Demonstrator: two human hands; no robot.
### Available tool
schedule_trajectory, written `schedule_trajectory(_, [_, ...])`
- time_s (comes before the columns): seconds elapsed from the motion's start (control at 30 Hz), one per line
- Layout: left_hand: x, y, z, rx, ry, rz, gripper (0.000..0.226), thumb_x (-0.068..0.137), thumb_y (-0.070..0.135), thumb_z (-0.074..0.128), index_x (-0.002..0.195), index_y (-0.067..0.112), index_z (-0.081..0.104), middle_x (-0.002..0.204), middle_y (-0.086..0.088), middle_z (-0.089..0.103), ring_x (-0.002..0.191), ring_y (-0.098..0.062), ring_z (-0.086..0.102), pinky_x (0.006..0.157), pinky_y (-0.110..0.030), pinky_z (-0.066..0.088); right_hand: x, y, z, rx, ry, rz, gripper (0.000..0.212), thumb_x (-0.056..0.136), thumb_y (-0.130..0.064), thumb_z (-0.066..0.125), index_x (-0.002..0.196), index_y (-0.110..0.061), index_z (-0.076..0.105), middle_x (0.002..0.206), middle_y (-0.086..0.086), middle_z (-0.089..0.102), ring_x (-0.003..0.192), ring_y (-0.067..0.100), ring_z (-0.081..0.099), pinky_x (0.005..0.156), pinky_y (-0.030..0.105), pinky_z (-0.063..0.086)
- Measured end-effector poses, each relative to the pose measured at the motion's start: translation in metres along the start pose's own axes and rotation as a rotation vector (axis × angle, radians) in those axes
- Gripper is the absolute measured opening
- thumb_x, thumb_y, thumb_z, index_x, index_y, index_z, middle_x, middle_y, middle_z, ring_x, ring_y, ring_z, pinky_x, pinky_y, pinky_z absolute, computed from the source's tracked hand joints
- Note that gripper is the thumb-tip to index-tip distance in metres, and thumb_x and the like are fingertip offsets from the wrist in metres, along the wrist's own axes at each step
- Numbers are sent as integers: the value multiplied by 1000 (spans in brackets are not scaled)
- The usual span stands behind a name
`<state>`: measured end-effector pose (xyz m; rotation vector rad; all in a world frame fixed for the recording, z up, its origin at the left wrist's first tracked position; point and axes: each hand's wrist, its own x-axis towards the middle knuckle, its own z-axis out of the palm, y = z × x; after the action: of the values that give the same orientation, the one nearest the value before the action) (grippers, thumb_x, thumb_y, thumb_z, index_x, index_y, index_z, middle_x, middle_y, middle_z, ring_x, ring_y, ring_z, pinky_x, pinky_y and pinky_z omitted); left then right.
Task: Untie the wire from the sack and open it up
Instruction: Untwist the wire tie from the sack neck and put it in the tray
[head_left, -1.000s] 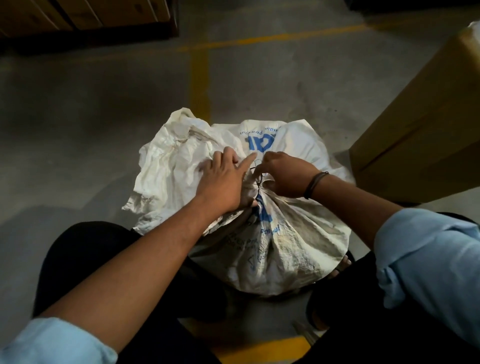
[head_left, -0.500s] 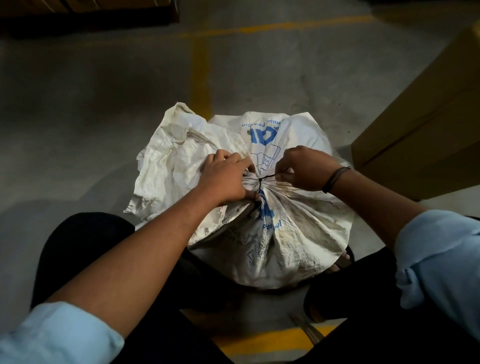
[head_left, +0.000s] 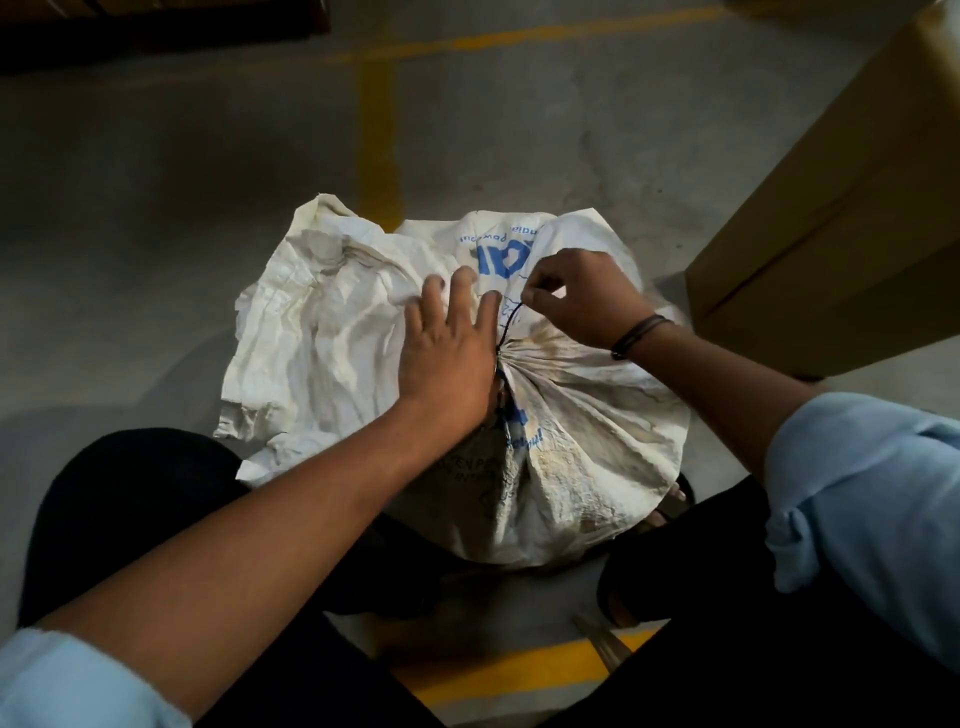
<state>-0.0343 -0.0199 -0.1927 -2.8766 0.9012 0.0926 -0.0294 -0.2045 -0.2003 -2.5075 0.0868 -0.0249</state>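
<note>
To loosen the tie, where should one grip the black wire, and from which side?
Pinch the free end of the wire, which rises from the gathered neck of the sack. Come from the right: the left hand covers the other side.

The right hand (head_left: 576, 299) has drawn the wire (head_left: 510, 322) upward, and the left hand (head_left: 447, 358) has flattened out.

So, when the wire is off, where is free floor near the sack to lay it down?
The widest bare floor lies left of the sack, between the yellow line and the left knee. A second patch lies beyond the sack, between that line and the cardboard box. Right of the sack it is crowded: the box stands close.
</note>
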Motion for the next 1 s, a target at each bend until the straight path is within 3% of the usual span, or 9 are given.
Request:
schedule_trajectory(0.07, [-3, 6, -11, -103, 108, 33, 52, 82, 30, 68, 128, 21, 47, 127, -9, 54, 113, -30, 53, 84, -39, 44, 3, -2, 5, -3, 2, -46, 12, 88, -22, 66, 88, -11, 73, 88, 4, 72, 83, 20, 66, 76, 32, 52])
schedule_trajectory(0.13, [-3, 5, -16, -340, -24, -68, 33, 86, 39, 67, 113, 21, 59, 102, -4, 64, 92, -27, 63, 67, -33, 44, 5, -3, 8, 52, -87, -66, 15, 86, -24, 69, 98, -17, 71, 96, 2, 72, 86, 15, 67, 79, 28, 54])
schedule_trajectory(0.3, [1, -7, -10, -554, -330, -266, 16, 86, 35, 63, 79, 21, 58, 85, -6, 64, 83, -29, 62, 66, -31, 41, 2, -3, 28, -29, -415, -93, 35, 91, -29, 64, 125, -22, 64, 113, -1, 70, 101, 14, 65, 85, 24, 47])
schedule_trajectory(0.47, [8, -6, -16, -736, -612, -346, 33, 94, 23, 55, 123, 8, 57, 106, -12, 62, 85, -25, 60, 60, -30, 41, 12, -11, 33, -36, -567, -40, 57, 90, -28, 67, 142, -16, 47, 128, 0, 65, 115, 18, 59, 96, 27, 43])
schedule_trajectory(0.6, [16, -11, -25, -825, -668, -426, 52, 100, 18, 48, 148, 3, 34, 136, -23, 55, 119, -41, 58, 86, -43, 48, 18, -20, 56, -183, -608, -78, 62, 73, -44, 79, 125, -25, 50, 119, 3, 64, 111, 25, 57, 85, 36, 43])
schedule_trajectory(0.7, [12, -11, -34, -777, -612, -435, 68, 100, 16, 44, 158, 10, 8, 145, -26, 45, 124, -39, 52, 95, -43, 44, 23, -26, 68, -224, -546, -22, 44, 81, -38, 70, 115, -22, 48, 119, 6, 62, 111, 28, 55, 91, 45, 39])
schedule_trajectory(0.8, [-4, -4, -34, -803, -498, -378, 81, 97, 19, 43, 159, 22, -8, 139, -20, 53, 105, -29, 58, 83, -36, 43, 25, -25, 70, -96, -454, 39, 17, 88, -29, 60, 94, -20, 47, 103, 9, 64, 94, 27, 57, 81, 39, 43])
schedule_trajectory(0.9, [-14, -5, -29, -815, -158, -238, 84, 96, 18, 45, 159, 28, -10, 123, -18, 64, 92, -24, 57, 81, -35, 45, 15, -22, 63, 158, -171, 94, 31, 79, -37, 66, 75, -14, 46, 71, 2, 54, 67, 19, 46, 62, 34, 33])
schedule_trajectory(1.0, [-17, -11, -32, -929, 107, 12, 89, 94, 12, 49, 159, 29, -9, 90, -15, 68, 78, -24, 63, 73, -33, 49, -6, -28, 50, 386, 188, 157, 48, 68, -41, 79, 88, -5, 52, 74, 5, 58, 64, 15, 50, 59, 33, 38])
